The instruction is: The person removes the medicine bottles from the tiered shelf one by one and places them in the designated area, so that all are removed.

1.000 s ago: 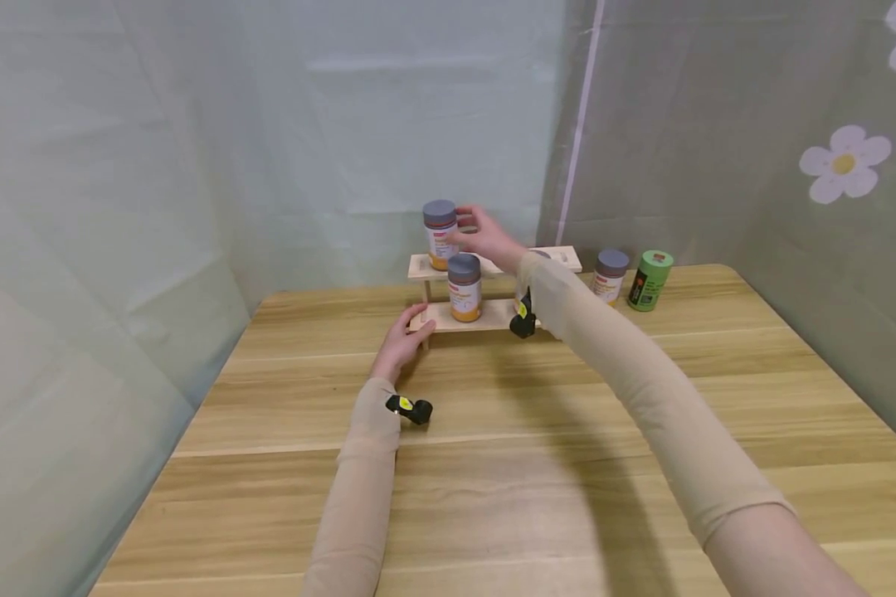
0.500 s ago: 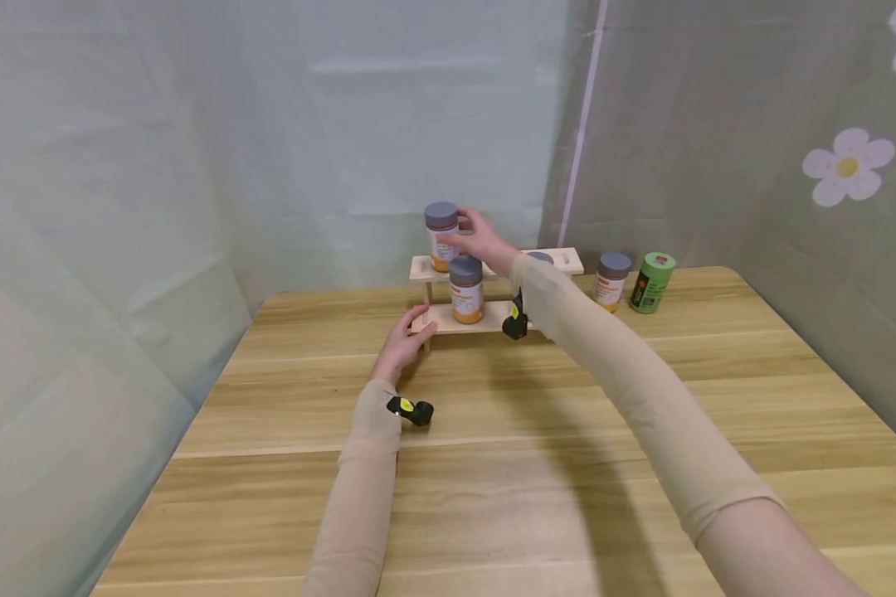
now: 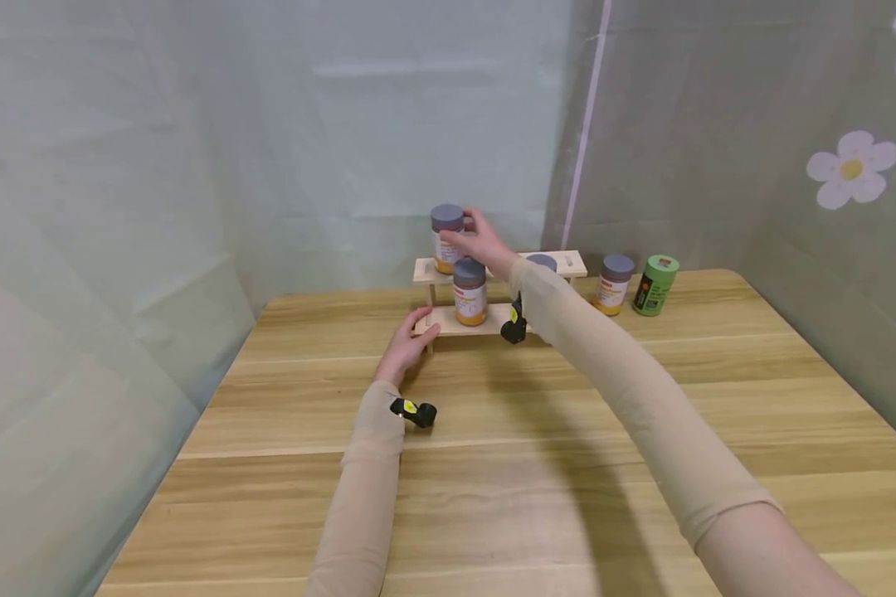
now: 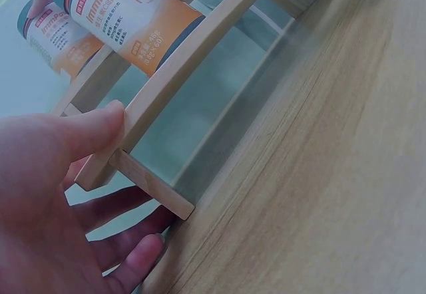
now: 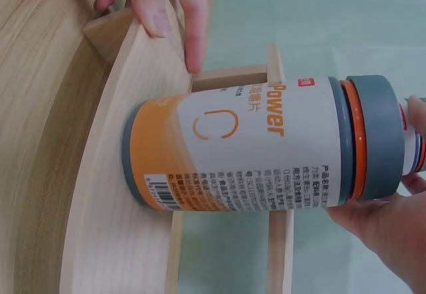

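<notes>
A two-tier wooden rack point(image 3: 448, 322) stands on the table. On its upper shelf, at the left, is an upright bottle point(image 3: 446, 219) with a grey-blue lid and a white and orange label. My right hand point(image 3: 485, 245) holds this bottle from the right, thumb across its front; its far side is hidden. My left hand point(image 3: 406, 347) grips the left end of the lower shelf. In the left wrist view the thumb point(image 4: 106, 124) presses on the shelf's front edge, with other fingers under it. A matching bottle point(image 5: 253, 147) stands on the lower shelf, close below my right hand.
Another grey-lidded bottle point(image 3: 542, 261) shows partly behind my right forearm, at the rack's right. Right of the rack stand one more such bottle point(image 3: 612, 286) and a green canister point(image 3: 654, 286). Fabric curtains point(image 3: 433, 108) hang behind the wooden table point(image 3: 284, 497).
My right wrist has shifted slightly left, and the thumb reaches further across the upper bottle. My left hand stays on the rack; the whole head view has drifted a little.
</notes>
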The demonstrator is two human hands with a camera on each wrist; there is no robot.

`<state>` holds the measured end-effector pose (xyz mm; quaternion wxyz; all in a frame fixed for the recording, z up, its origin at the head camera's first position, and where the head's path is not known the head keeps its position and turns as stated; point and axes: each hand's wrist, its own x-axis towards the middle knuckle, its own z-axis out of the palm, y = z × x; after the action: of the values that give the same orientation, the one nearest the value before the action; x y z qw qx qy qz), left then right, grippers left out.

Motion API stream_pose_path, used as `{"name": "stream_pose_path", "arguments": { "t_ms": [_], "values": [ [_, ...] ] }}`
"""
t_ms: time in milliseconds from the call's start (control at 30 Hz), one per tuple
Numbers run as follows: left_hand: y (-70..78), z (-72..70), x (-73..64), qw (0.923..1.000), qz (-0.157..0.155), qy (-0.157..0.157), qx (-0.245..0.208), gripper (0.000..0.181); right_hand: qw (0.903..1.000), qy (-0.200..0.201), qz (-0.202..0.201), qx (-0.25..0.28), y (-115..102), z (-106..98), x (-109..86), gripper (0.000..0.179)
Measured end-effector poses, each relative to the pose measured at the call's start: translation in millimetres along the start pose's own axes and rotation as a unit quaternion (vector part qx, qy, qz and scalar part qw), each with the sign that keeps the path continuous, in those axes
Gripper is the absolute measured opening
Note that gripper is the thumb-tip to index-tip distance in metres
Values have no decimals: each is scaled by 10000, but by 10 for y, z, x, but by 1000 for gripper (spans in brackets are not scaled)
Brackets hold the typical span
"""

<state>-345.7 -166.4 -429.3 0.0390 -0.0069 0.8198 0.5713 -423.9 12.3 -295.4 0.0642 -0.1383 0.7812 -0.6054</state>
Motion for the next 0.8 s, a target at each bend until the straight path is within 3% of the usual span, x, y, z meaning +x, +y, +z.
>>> {"name": "stream_pose_path", "arguments": {
  "t_ms": [433,633,800],
  "values": [
    [25,48,12,10000,34,-82,-33,52,9994,223,-183,-212,88,-110,-45,69],
    [22,44,27,10000,8,-72,-29,52,9978,182,-274,-574,66,-135,-66,72],
    [24,36,39,10000,34,-70,-10,52,9979,226,-335,-512,33,-163,-95,69]
  ]
}}
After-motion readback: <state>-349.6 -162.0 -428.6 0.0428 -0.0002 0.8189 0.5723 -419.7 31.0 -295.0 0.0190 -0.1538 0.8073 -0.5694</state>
